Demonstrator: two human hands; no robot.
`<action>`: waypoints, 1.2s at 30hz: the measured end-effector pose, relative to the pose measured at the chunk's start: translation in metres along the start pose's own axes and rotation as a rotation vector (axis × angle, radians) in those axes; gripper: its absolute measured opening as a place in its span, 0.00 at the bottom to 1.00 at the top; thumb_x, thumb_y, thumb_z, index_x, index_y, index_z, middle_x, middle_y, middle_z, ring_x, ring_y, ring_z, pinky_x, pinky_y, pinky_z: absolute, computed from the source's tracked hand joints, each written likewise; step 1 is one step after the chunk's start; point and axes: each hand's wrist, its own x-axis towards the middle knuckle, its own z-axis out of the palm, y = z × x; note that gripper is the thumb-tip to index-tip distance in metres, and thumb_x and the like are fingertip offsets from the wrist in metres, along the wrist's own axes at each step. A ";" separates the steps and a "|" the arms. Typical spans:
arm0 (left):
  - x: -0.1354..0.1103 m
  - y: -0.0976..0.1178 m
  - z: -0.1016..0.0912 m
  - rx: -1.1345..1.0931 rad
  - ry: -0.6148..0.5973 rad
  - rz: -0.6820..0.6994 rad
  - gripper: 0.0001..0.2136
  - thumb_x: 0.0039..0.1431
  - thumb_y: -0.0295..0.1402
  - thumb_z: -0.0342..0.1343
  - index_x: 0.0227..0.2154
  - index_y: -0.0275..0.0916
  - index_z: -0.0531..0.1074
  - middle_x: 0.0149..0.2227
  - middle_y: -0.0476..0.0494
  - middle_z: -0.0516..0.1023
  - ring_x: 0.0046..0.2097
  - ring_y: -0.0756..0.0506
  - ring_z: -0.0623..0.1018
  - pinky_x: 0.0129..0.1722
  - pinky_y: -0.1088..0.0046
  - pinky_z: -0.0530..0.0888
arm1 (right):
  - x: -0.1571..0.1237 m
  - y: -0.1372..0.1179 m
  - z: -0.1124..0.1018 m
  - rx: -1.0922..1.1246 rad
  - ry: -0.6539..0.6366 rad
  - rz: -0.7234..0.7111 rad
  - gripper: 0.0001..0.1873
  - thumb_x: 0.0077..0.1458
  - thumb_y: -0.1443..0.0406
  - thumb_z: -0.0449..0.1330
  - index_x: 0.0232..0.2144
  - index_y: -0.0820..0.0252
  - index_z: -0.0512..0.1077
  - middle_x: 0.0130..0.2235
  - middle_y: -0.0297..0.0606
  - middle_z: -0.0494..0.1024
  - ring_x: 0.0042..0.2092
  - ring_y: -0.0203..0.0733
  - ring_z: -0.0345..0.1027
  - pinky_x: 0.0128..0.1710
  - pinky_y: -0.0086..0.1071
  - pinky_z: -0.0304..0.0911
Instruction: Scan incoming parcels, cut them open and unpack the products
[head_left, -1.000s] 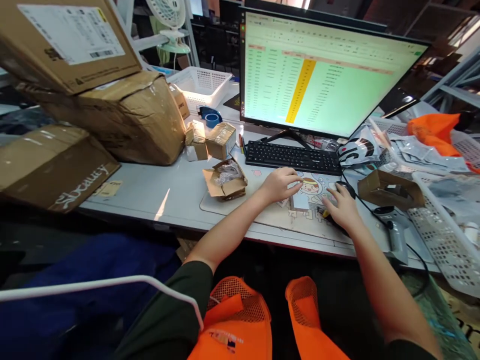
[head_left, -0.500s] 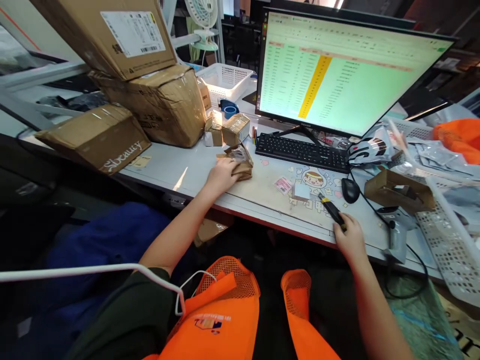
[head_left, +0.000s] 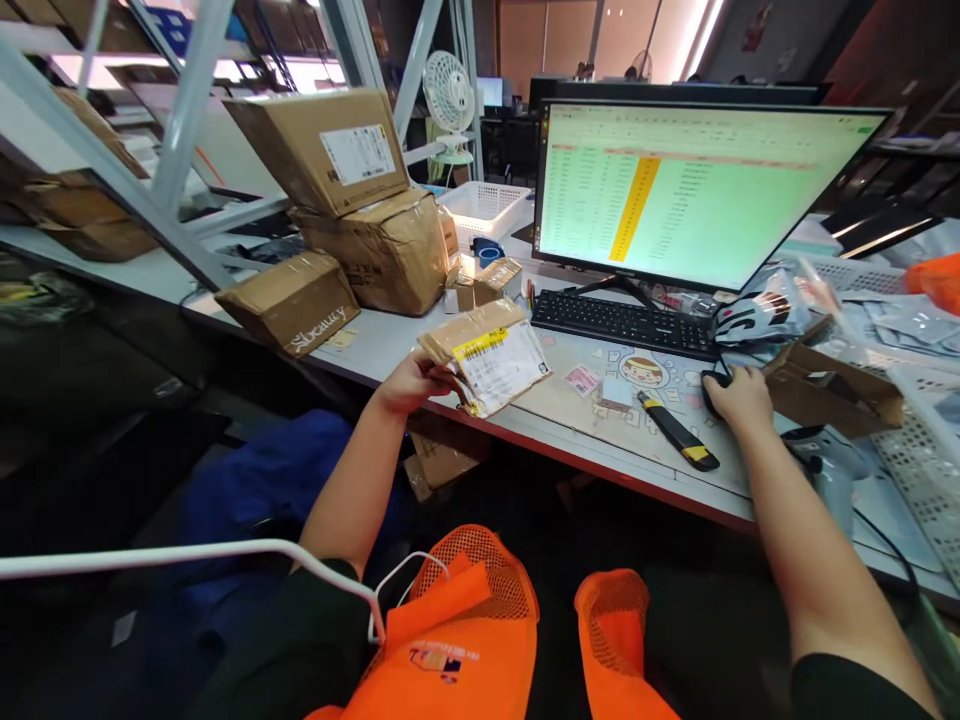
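My left hand (head_left: 409, 383) grips a small cardboard parcel (head_left: 491, 355) with a white shipping label, lifted just above the desk's front edge. My right hand (head_left: 739, 395) lies over the black mouse (head_left: 712, 383), fingers curved around it. A black and yellow utility knife (head_left: 679, 431) lies loose on the printed desk mat (head_left: 600, 400) between the two hands. Behind them are the black keyboard (head_left: 622, 322) and the monitor (head_left: 697, 190) with a green spreadsheet.
Stacked cardboard boxes (head_left: 352, 200) fill the desk's left side, with small parcels (head_left: 495, 278) and a white basket (head_left: 484, 205) behind. An open brown box (head_left: 832, 390), a barcode scanner (head_left: 829, 470) and white trays (head_left: 922, 450) crowd the right. Metal shelving (head_left: 172, 140) rises at left.
My left hand has lifted the small parcel off the desk and turned its label up. My right hand has let go of the utility knife and moved onto the mouse. The view has tilted up.
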 end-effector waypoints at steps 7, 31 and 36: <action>0.006 -0.031 -0.022 0.318 -0.141 -0.026 0.19 0.41 0.46 0.74 0.36 0.43 0.87 0.43 0.36 0.87 0.49 0.28 0.84 0.56 0.44 0.80 | -0.026 -0.023 0.009 0.023 0.091 -0.035 0.35 0.63 0.56 0.56 0.65 0.73 0.72 0.67 0.66 0.68 0.63 0.65 0.68 0.63 0.52 0.65; -0.017 -0.128 -0.001 0.701 0.204 0.301 0.36 0.62 0.64 0.52 0.59 0.39 0.69 0.74 0.26 0.57 0.72 0.27 0.67 0.66 0.48 0.72 | -0.017 -0.002 0.034 0.021 0.176 -0.172 0.32 0.60 0.58 0.53 0.60 0.68 0.77 0.61 0.60 0.73 0.61 0.62 0.68 0.65 0.54 0.63; -0.015 -0.127 0.009 0.720 0.319 0.282 0.31 0.59 0.57 0.62 0.56 0.41 0.69 0.74 0.29 0.58 0.73 0.28 0.66 0.67 0.47 0.72 | -0.022 -0.007 0.028 0.051 0.247 -0.164 0.32 0.61 0.56 0.53 0.59 0.70 0.77 0.61 0.62 0.73 0.61 0.64 0.68 0.65 0.55 0.64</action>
